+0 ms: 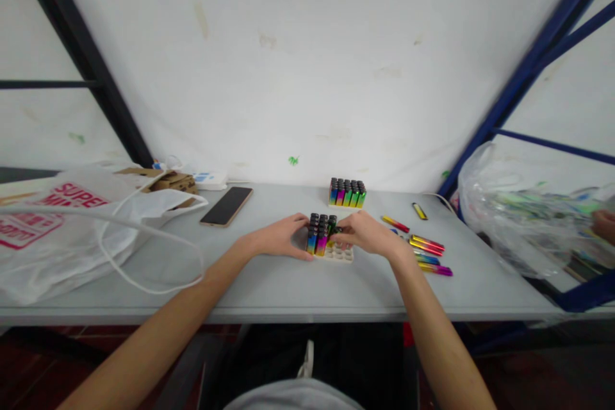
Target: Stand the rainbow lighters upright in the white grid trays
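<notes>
A white tray [339,254] with round holes stands in front of me on the grey table. Upright lighters [317,237] with black tops and shiny rainbow bodies fill its left part; holes show bare at the front right. My left hand [288,237] curves around the tray's left side, thumb at the front corner and fingers by the lighters. Over the tray's right part, my right hand [358,232] is closed in a pinch on a lighter [337,229], whose black top shows at the fingertips; its lower end is mostly hidden.
Behind stands a second tray of lighters [346,193]. Several loose lighters [427,245] lie to the right. A phone [227,206], a white plastic bag [91,224] and a cable [144,285] are on the left. Another person's hand [604,224] is by a clear bag [509,218] at far right.
</notes>
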`<state>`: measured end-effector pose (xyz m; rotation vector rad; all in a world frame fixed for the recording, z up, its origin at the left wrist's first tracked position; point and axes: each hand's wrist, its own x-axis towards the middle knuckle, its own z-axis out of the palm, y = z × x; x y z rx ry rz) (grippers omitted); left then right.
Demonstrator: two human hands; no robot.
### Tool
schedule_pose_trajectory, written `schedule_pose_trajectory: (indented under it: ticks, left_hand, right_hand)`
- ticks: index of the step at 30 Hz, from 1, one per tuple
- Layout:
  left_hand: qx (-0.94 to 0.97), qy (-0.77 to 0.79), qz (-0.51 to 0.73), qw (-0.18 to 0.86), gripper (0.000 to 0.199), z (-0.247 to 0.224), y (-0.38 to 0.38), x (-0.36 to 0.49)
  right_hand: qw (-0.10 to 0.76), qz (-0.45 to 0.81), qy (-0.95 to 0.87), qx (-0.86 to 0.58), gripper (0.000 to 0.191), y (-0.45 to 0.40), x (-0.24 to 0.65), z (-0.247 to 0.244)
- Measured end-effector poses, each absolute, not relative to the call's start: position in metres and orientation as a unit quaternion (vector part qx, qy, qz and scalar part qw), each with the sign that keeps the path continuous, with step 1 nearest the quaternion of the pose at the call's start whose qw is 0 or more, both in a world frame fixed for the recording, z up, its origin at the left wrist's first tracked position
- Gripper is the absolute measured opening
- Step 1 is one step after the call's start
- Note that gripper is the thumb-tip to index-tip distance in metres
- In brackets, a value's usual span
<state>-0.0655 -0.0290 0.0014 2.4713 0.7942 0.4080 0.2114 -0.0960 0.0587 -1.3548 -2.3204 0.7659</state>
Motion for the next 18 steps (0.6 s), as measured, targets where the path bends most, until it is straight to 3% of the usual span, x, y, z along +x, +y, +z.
schedule_pose_trajectory:
  ticks: [3,10,14,18]
  left_hand:
    - [0.907,0.293,0.158,0.258,0.085,0.001,-0.028,-0.066]
    - [0.909,0.293,0.153,0.253,0.084,0.004,-0.031,-0.066]
    - [0.907,0.297,0.152,0.258,0.087,0.004,-0.030,-0.066]
    - [0.911,0.290,0.155,0.250,0.088,0.004,-0.029,-0.068]
  right_hand:
    - [0.158,0.252,-0.814,-0.498,0.026,-0.098,0.202,0.059]
    - [0.126,0.185,-0.794,-0.565,0.040,-0.098,0.193,0.058]
    - [0.161,0.257,-0.800,-0.518,0.038,-0.094,0.220,0.060]
    - [0.195,0.205,-0.761,-0.584,0.022,-0.096,0.273,0.070]
